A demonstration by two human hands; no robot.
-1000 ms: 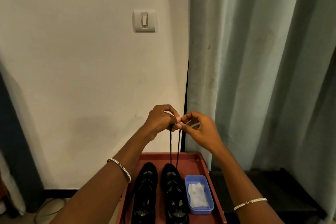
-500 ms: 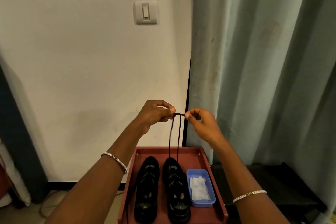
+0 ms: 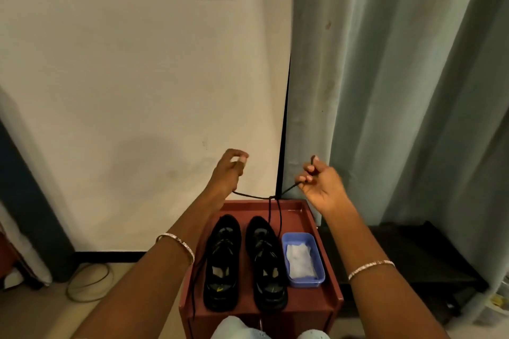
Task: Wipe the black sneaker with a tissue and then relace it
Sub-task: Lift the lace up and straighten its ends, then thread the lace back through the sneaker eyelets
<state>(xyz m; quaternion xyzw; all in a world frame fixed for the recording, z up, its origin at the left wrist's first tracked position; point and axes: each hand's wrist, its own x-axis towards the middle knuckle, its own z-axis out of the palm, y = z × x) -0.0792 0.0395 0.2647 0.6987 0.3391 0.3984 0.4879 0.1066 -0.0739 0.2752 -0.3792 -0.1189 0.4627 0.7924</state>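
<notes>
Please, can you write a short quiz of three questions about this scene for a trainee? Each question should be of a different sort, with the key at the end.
1. True or false: the blue box is empty.
2. From which shoe does the lace in the hands rise? A) the left sneaker B) the right sneaker C) neither
3. Fill in: the left hand and the right hand hold the lace ends apart, and between them sits a ____.

Key
1. False: a white tissue lies in it.
2. B
3. knot
</notes>
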